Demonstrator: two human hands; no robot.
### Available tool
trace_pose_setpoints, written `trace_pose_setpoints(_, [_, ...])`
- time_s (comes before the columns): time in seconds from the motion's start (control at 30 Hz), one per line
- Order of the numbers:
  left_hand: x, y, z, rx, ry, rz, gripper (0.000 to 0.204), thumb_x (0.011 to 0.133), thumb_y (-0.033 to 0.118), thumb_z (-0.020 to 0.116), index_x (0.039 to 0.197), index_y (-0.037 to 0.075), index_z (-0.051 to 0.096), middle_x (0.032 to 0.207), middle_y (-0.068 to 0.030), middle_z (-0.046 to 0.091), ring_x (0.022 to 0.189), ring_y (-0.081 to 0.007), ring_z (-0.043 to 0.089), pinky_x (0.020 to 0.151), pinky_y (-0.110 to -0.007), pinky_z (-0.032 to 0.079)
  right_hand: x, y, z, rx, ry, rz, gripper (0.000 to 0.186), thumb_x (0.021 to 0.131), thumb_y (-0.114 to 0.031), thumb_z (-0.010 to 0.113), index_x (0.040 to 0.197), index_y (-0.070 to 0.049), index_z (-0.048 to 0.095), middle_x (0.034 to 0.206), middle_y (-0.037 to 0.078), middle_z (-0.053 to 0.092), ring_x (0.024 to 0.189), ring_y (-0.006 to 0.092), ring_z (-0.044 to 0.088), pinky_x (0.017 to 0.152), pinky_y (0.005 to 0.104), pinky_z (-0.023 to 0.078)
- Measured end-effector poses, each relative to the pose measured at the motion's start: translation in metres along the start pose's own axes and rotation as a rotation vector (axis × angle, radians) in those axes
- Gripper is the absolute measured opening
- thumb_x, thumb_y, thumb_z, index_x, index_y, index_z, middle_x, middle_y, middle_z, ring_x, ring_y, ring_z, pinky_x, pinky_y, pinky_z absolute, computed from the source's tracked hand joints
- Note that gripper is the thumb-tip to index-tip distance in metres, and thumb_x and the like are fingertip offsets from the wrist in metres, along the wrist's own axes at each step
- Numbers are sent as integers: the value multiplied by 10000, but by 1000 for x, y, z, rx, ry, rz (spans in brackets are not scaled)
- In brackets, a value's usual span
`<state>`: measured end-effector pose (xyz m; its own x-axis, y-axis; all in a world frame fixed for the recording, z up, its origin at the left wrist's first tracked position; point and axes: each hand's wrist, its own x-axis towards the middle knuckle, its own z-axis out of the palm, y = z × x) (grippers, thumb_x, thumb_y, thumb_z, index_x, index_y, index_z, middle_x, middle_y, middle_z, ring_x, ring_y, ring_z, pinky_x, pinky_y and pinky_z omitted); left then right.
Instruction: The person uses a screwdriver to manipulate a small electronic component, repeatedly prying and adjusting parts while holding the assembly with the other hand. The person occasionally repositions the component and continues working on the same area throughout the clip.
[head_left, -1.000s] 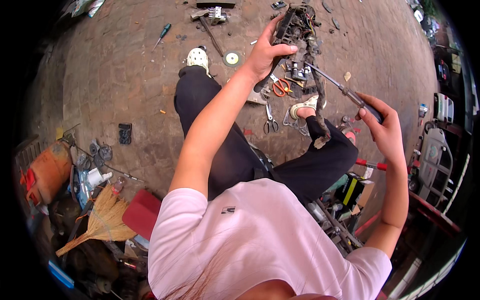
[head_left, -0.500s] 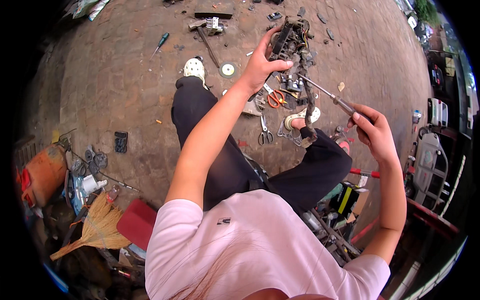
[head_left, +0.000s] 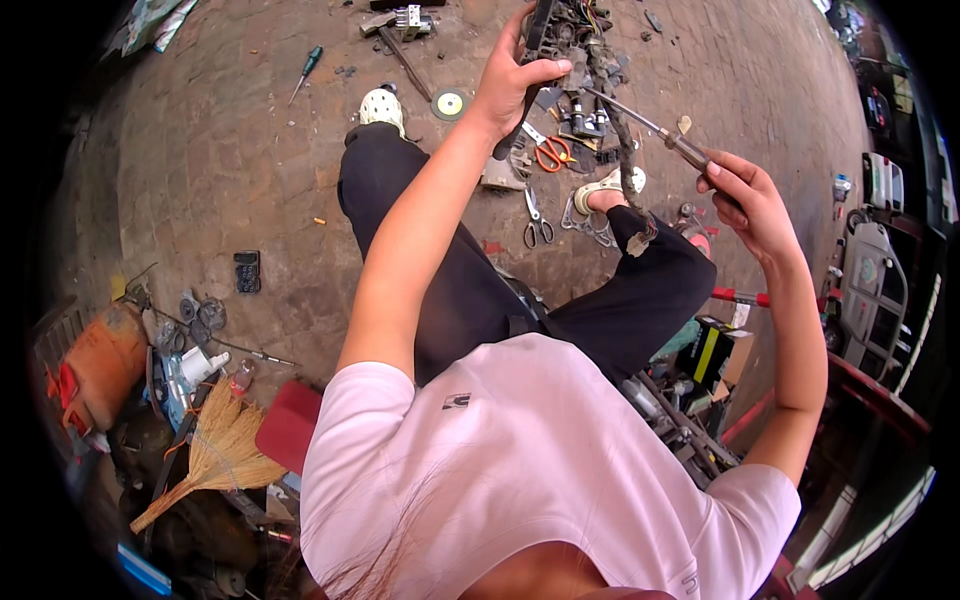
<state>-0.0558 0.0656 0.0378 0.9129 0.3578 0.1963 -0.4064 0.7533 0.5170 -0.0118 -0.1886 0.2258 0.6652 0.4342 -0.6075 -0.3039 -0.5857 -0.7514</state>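
At the top of the view, my left hand [head_left: 505, 88] is wrapped round the side of a dirty black mechanical assembly [head_left: 572, 45] with coloured wires, its thumb lying along the near side. The picture's upper edge cuts off part of it. A thick, grimy wire harness [head_left: 626, 150] dangles from the assembly toward my right leg. My right hand [head_left: 752, 205] grips a screwdriver [head_left: 662, 132] by its handle, the shaft pointing up and left. Its tip is at the assembly's lower part; whether it touches, I cannot tell.
Orange-handled scissors [head_left: 552, 155], grey-handled scissors [head_left: 537, 226] and loose parts lie between my feet. A hammer [head_left: 408, 62], a cutting disc [head_left: 450, 104] and a green-handled screwdriver [head_left: 309, 68] are on the brick floor ahead. A straw broom [head_left: 222, 440] lies at lower left.
The assembly and my left hand sit higher in the picture, as the whole view has shifted. My right hand still holds the screwdriver, its tip still near the assembly.
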Motion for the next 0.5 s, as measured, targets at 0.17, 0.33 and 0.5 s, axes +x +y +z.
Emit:
trace_pose_setpoints(0.17, [-2, -1, 0, 125, -18, 40, 819, 708, -33, 684, 1440, 68, 333, 1270, -70, 541, 1131, -177, 548, 959, -309, 455, 2, -5, -6, 46, -27, 93, 363, 952, -174, 565, 1249, 36, 556, 852, 15, 621, 479, -22, 326, 412, 139, 222])
trace_pose_setpoints(0.33, [-4, -2, -9, 242, -39, 97, 857, 686, -1, 732, 1435, 86, 323, 1194, -78, 573, 1065, -169, 581, 907, -302, 489, 1, -17, 4, -100, -47, 115, 355, 946, -169, 573, 1240, 29, 559, 858, 19, 638, 493, 4, 370, 432, 176, 264])
trace_pose_setpoints(0.5, [-6, -11, -16, 215, 3, 10, 840, 710, -13, 717, 1441, 75, 311, 1223, -84, 559, 1086, -171, 574, 933, -309, 478, 7, -3, 15, -1144, 148, -881, 392, 865, -82, 612, 1255, -70, 576, 802, 39, 625, 543, 173, 537, 494, 283, 409])
